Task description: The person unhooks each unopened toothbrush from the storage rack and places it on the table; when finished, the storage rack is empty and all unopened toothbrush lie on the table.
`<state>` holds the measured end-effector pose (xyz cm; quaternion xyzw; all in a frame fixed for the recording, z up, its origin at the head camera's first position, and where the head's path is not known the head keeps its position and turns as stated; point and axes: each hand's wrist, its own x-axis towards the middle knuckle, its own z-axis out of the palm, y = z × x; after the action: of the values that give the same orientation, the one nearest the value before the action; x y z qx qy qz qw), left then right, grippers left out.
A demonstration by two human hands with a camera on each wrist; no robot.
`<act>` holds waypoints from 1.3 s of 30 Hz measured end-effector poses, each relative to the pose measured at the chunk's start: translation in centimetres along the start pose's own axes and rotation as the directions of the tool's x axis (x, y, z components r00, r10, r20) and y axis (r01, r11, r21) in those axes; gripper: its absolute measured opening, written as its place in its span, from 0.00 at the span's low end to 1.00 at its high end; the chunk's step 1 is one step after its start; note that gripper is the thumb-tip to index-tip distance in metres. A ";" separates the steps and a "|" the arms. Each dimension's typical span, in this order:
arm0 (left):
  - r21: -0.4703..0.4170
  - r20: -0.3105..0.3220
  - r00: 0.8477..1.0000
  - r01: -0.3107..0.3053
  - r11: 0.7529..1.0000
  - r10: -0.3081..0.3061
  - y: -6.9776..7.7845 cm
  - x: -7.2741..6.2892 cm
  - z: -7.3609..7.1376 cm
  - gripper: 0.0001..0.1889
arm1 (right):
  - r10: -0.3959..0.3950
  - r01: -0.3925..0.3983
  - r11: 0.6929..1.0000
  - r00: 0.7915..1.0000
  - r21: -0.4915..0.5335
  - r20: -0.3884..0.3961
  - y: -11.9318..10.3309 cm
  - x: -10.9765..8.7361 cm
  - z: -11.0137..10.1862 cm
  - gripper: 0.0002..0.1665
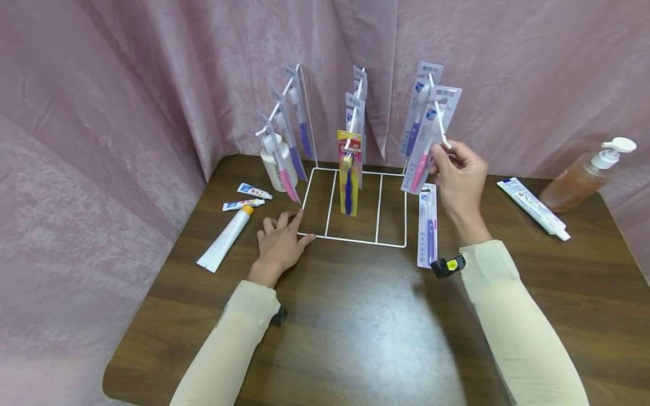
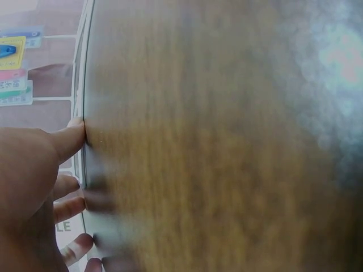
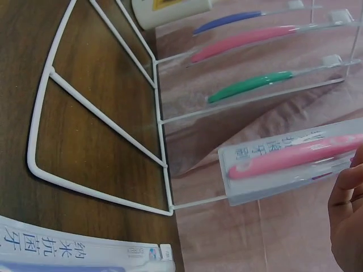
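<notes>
The right hand [image 1: 461, 175] pinches the edge of a packaged pink toothbrush [image 1: 428, 135], which is on the right hook of the white rack [image 1: 350, 240]; the left hand [image 1: 281, 239], fingers loosely spread, touches the rack's base.

Shop-like display corner: wood-grain counter [image 1: 345, 338]; pink curtain [image 1: 132, 113] behind; white wire rack [image 1: 377, 242] hung with packaged toothbrushes [image 1: 348, 189]; toothpaste tubes [image 1: 225, 239]; one pump bottle [image 1: 574, 183].
</notes>
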<state>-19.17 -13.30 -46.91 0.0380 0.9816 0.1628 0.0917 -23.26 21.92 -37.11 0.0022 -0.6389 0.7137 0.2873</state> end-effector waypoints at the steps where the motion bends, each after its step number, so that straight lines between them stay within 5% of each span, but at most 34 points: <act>1: 0.001 0.000 1.000 0.002 1.000 -0.002 0.1 -0.1 -0.1 0.43 | -0.004 0.004 1.000 1.000 0.001 -0.002 -0.1 0.0 -0.1 0.12; 12: -0.017 0.007 1.000 0.005 1.000 -0.005 -0.4 0.3 0.3 0.44 | 0.056 -0.054 0.997 0.998 0.062 -0.031 -0.3 0.0 -2.6 0.16; 21: -0.005 0.010 1.000 0.005 1.000 -0.005 -0.5 0.3 0.3 0.44 | 0.248 -0.253 0.965 0.967 -0.075 -0.063 0.7 -0.6 -6.2 0.12; 26: -0.005 0.012 1.000 0.006 1.000 -0.006 -0.4 0.3 0.3 0.44 | 0.426 -0.413 0.859 0.904 -0.304 -0.026 1.6 -1.2 -8.6 0.05; 31: -0.002 0.013 1.000 0.007 1.000 -0.007 -0.3 0.2 0.2 0.44 | 0.540 -0.455 0.717 0.842 -0.528 0.007 2.9 -1.9 -10.1 0.18; 39: 0.006 0.018 1.000 0.007 1.000 -0.007 0.0 0.2 0.1 0.44 | 0.608 -0.485 0.628 0.794 -0.609 -0.005 4.2 -2.7 -11.3 0.28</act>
<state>-19.31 -13.27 -47.01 0.0363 0.9814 0.1592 0.1010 -18.69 31.06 -44.02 -0.2083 -0.8203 0.5321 -0.0237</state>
